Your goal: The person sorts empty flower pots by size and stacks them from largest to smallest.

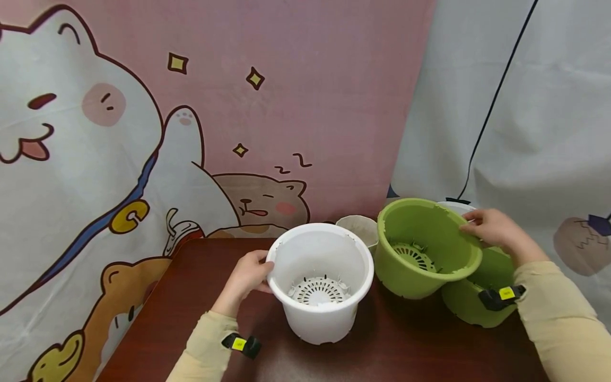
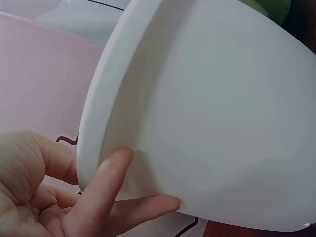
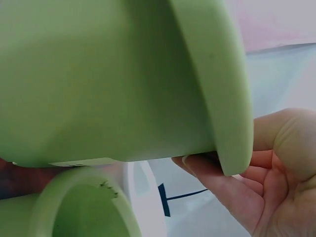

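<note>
A white plastic plant pot (image 1: pixel 321 318) with a slotted base stands near the middle of the table. My left hand (image 1: pixel 249 273) grips its rim at the left, thumb at the rim and fingers against the outer wall (image 2: pixel 212 113), as the left wrist view shows. To the right, a green plant pot (image 1: pixel 406 276) tilts toward me, its slotted base showing inside. My right hand (image 1: pixel 491 228) pinches that pot's right rim (image 3: pixel 227 98), with fingertips tucked beneath the lip in the right wrist view.
A second green pot (image 1: pixel 470 305) sits behind and right of the held one, partly under my right forearm. A smaller whitish pot (image 1: pixel 360 228) and another white rim (image 1: pixel 455 207) show at the back. The dark red table (image 1: pixel 191 297) meets a cartoon-printed cloth (image 1: pixel 334 106).
</note>
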`<state>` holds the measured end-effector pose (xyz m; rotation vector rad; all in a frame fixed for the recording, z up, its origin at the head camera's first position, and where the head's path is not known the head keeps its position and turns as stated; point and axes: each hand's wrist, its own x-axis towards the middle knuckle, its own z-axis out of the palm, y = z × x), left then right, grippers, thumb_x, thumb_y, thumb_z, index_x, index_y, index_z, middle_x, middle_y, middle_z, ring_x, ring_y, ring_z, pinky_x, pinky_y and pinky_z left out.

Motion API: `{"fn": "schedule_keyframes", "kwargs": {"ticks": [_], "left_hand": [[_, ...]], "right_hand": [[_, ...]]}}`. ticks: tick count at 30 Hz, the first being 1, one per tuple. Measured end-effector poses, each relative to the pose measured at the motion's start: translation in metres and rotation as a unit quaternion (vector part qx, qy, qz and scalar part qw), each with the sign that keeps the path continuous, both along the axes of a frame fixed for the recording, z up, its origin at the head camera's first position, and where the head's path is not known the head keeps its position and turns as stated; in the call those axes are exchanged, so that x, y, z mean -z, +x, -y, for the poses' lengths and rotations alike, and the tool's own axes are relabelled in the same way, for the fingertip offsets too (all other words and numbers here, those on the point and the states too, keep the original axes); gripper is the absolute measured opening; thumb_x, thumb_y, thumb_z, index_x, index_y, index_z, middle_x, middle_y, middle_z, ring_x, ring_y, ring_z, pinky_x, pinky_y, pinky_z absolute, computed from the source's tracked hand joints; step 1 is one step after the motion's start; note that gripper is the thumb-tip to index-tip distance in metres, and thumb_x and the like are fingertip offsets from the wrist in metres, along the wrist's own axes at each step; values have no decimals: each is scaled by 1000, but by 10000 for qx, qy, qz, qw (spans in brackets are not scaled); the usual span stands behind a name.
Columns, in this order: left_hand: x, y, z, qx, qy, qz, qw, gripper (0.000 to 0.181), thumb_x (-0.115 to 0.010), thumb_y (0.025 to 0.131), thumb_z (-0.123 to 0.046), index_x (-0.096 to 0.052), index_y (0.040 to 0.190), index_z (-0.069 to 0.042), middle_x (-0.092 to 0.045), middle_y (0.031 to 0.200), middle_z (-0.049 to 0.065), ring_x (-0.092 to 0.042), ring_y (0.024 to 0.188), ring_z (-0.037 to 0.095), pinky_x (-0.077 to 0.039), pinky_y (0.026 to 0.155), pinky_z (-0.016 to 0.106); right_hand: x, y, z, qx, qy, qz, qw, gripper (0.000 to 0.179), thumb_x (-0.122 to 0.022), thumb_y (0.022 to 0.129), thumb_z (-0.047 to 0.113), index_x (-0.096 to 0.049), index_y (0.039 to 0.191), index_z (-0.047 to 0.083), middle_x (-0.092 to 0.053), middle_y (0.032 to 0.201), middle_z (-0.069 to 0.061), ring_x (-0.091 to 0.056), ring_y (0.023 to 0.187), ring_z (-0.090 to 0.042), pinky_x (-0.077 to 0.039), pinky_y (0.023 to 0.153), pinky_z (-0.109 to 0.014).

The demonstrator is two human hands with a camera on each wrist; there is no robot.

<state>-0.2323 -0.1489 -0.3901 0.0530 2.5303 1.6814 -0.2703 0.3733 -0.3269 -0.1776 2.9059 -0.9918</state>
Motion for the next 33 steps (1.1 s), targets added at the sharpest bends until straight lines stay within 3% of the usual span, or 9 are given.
{"fn": "schedule_keyframes", "kwargs": {"ticks": [6, 14, 23, 33], "left_hand": [[0, 0, 0, 2, -10, 15, 10000, 35, -54, 96, -5, -57, 128, 10, -64, 105, 26, -69, 69, 25, -61, 53, 40], [0, 0, 1, 32, 0, 17, 10000, 35, -54, 96, -5, -58, 127, 10, -64, 105, 26, -69, 68, 25, -61, 53, 40], [0, -3, 5, 128, 283, 279, 9991, 37, -56, 98, -7, -55, 131, 9, -64, 105, 25, -70, 70, 26, -62, 56, 41], [-2, -4, 12, 597, 706, 482, 9945, 34, -55, 98, -5, -57, 128, 10, -63, 107, 29, -71, 74, 30, -62, 60, 44]], "right_hand": [[-7, 3, -6, 14, 46, -59, 10000, 53, -56, 101, 13, -36, 131, -26, -52, 111, -41, -60, 78, -17, -60, 61, -34], [-14, 8, -11, 202, -92, -27, 9998, 57, -54, 102, 16, -33, 135, -25, -52, 112, -37, -59, 75, -13, -59, 61, -32], [-22, 10, -17, 386, -460, -7, 9982, 56, -52, 104, 19, -33, 135, -23, -59, 102, -19, -61, 69, -11, -60, 61, -31], [-28, 8, -20, 448, -635, -21, 9970, 56, -51, 104, 21, -34, 136, -21, -59, 97, -7, -62, 70, -10, -61, 63, -32]]}}
